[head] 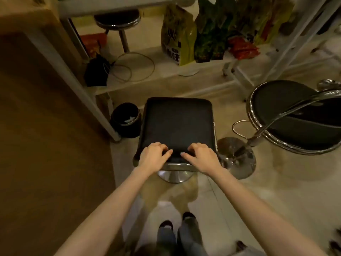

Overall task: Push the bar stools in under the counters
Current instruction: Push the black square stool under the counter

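Observation:
A square black bar stool (178,121) on a chrome base stands right in front of me on the tiled floor. My left hand (154,157) and my right hand (202,157) both grip the near edge of its seat, fingers curled over the cushion. To the right stands a round black stool (287,109) with a chrome rim, curved backrest and footrest. A third round stool (117,18) sits under the white counter frame (103,117) at the back left. The wooden counter top (46,126) fills the left side.
A small black bin (126,119) stands by the counter leg, left of the square stool. A low shelf (166,78) holds a black bag, a cable coil and several snack bags (178,36). My feet show on the floor below.

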Demonstrator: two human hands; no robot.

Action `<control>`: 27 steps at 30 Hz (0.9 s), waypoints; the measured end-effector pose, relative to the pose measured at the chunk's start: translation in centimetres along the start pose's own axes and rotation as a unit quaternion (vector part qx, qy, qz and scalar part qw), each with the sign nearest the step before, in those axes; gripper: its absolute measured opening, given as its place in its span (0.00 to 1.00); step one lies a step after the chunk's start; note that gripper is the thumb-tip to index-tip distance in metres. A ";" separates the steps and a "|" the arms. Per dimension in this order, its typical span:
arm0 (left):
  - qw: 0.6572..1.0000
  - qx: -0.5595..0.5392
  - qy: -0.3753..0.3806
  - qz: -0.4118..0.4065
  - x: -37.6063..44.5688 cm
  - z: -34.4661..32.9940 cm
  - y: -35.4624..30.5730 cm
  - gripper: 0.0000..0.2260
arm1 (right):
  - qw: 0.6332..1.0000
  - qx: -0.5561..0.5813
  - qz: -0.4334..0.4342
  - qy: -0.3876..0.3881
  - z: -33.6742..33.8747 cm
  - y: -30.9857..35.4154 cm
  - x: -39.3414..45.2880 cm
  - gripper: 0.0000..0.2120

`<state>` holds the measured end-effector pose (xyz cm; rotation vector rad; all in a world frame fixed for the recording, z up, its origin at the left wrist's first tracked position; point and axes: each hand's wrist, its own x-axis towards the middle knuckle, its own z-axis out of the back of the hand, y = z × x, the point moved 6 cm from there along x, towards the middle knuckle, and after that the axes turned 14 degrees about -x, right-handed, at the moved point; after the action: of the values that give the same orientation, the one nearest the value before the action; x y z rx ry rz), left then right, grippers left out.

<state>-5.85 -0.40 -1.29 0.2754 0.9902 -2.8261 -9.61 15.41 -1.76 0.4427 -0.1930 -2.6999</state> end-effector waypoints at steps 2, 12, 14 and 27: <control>0.999 0.045 0.014 -0.008 0.0 -0.9 0.9 0.19 | 0.998 -0.068 0.011 -0.010 -1.2 0.5 0.2 0.23; 0.991 0.095 0.054 -0.077 0.8 -4.6 4.5 0.33 | 0.978 -0.170 0.115 -0.030 -5.0 -0.4 1.0 0.34; 0.990 0.101 0.054 -0.080 1.1 -4.9 5.0 0.34 | 0.975 -0.188 0.116 -0.025 -5.3 -1.0 1.2 0.36; 0.983 0.137 0.030 -0.118 3.4 -3.7 4.6 0.37 | 0.968 -0.215 0.122 -0.037 -4.7 -1.2 3.1 0.39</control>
<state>-7.82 -1.83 -7.62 0.2894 0.6824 -3.1916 -11.16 14.89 -7.31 0.1735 0.2958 -2.4217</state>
